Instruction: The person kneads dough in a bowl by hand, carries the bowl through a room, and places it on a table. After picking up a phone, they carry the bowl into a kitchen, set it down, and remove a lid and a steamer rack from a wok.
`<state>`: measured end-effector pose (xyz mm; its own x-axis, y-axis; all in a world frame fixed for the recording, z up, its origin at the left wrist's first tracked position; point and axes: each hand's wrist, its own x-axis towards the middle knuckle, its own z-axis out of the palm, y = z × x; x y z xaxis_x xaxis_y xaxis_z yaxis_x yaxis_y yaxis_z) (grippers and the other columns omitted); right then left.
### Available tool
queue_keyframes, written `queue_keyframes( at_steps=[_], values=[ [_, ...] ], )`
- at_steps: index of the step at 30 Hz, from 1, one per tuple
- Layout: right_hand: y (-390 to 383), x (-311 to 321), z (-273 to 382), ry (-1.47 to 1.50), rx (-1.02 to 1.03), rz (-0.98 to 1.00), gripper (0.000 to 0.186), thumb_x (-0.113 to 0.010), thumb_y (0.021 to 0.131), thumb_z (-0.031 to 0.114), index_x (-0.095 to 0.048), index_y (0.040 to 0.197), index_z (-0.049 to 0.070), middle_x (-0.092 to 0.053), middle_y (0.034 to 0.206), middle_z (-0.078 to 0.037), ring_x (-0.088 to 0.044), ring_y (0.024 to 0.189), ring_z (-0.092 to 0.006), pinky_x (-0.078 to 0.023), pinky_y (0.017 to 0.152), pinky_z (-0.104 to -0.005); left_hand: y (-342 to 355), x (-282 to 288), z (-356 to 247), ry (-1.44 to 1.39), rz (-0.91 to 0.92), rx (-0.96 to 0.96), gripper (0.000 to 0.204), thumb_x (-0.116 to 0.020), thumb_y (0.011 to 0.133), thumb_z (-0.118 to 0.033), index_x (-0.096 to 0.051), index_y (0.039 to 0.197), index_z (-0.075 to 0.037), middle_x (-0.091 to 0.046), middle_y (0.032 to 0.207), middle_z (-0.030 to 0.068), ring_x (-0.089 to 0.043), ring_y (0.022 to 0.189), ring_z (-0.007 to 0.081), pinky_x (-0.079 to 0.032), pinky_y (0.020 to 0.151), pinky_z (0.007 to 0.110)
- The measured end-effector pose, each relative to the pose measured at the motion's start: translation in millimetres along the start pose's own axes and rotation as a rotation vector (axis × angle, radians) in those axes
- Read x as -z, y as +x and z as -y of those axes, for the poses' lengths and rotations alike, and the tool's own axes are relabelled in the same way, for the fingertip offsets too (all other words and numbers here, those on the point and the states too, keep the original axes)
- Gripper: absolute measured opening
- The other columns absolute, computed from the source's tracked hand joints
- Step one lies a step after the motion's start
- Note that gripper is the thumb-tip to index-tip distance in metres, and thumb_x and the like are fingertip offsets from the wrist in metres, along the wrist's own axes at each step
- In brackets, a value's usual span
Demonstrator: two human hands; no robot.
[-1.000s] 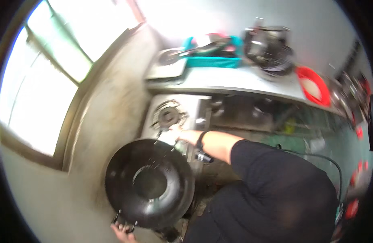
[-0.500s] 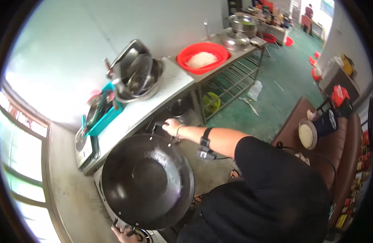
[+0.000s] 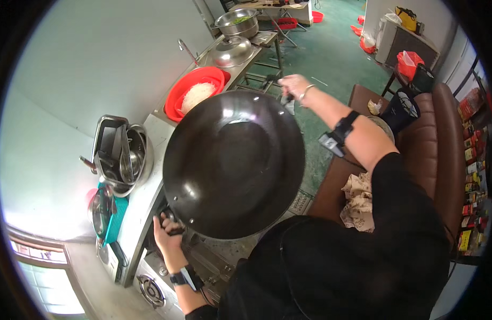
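We see a large round black metal wok (image 3: 234,162) held up in the air, hollow side facing us, above the edge of the steel counter (image 3: 150,186) and the stove area. The left hand (image 3: 168,234) is clamped on the wok's near handle at its lower left rim. The right hand (image 3: 295,85) is at the far rim, fingers curled; it seems to grip the far handle or a cloth there, but we cannot tell for sure, the spot is small and partly hidden by the rim.

We judge the step in hand as carrying the lifted wok, both hands on opposite sides. The inside looks empty and shiny, maybe wet or oiled.

Around it: a red round plastic basin with white noodle-like strands (image 3: 195,96) on the counter just beyond the wok, a domed steel lid (image 3: 232,50) further along, a steel tray with nested pans and utensils (image 3: 118,154) to the left, a gas burner (image 3: 150,290) low down near the left wrist.

Next move, in our judgement, calls for keeping both grips firm and the wok level, clearing the red basin and counter edge, and lining the round bottom over whatever ring or surface takes it.
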<state>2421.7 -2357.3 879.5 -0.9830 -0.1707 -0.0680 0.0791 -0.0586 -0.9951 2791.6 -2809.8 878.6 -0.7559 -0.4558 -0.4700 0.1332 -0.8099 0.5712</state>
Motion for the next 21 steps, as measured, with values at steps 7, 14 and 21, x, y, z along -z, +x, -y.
queue_keyframes(
  at_steps=[7,14,21],
  values=[
    [17.8,129.1,11.2,0.189,-0.092,-0.316,0.021,-0.059,0.086,0.017,-0.056,0.069,0.006,-0.05,0.056,-0.004,-0.047,0.05,-0.0159,-0.036,0.048,-0.032,109.1,-142.9,49.7,0.122,0.098,0.244,0.026,-0.043,0.097,-0.027,-0.054,0.102,-0.004,-0.046,0.068,-0.0037,-0.039,0.052,0.0064,-0.037,0.057,0.025],
    [34.2,245.1,-35.8,0.334,-0.129,-0.726,0.02,-0.06,0.085,0.02,-0.058,0.074,0.004,-0.051,0.057,-0.007,-0.048,0.05,-0.0196,-0.04,0.048,-0.0369,239.7,-289.8,123.6,0.458,0.367,0.413,0.022,-0.044,0.097,-0.026,-0.054,0.102,-0.007,-0.042,0.069,-0.0052,-0.035,0.053,0.0053,-0.036,0.058,0.024],
    [9.6,298.0,-12.6,0.343,-0.211,-0.972,0.029,-0.058,0.085,0.026,-0.055,0.064,0.006,-0.053,0.057,-0.007,-0.052,0.057,-0.0215,-0.043,0.059,-0.0363,357.5,-454.9,233.4,0.506,0.584,0.636,0.023,-0.045,0.096,-0.025,-0.057,0.101,-0.005,-0.041,0.065,-0.0055,-0.033,0.046,0.0048,-0.034,0.052,0.023]
  ],
)
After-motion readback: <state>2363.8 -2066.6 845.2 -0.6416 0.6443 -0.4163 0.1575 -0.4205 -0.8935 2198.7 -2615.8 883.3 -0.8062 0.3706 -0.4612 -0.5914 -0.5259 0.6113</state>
